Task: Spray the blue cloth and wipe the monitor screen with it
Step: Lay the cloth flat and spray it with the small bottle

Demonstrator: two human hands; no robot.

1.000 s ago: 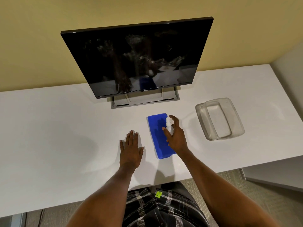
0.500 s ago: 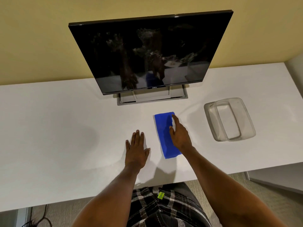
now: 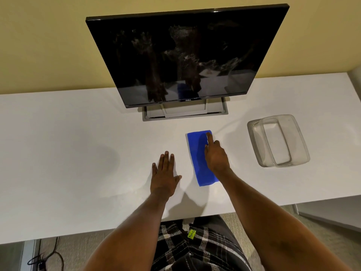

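Left grip (image 3: 164,177) released, flat on the counter (image 3: 78,153) near its front edge, beside the blue cloth (image 3: 197,153). Right grip (image 3: 215,155) atop it, forefinger (image 3: 209,136) straight; whether clenched, cannot tell.

Office desk setup, likely a cubicle. Long white bench (image 3: 68,143) against a plain yellow wall (image 3: 39,45), Dell monitor (image 3: 185,55) on a flat stand, short-pile grey carpet (image 3: 78,249) below, loose black cables (image 3: 45,259) on the floor under the bench's left end.
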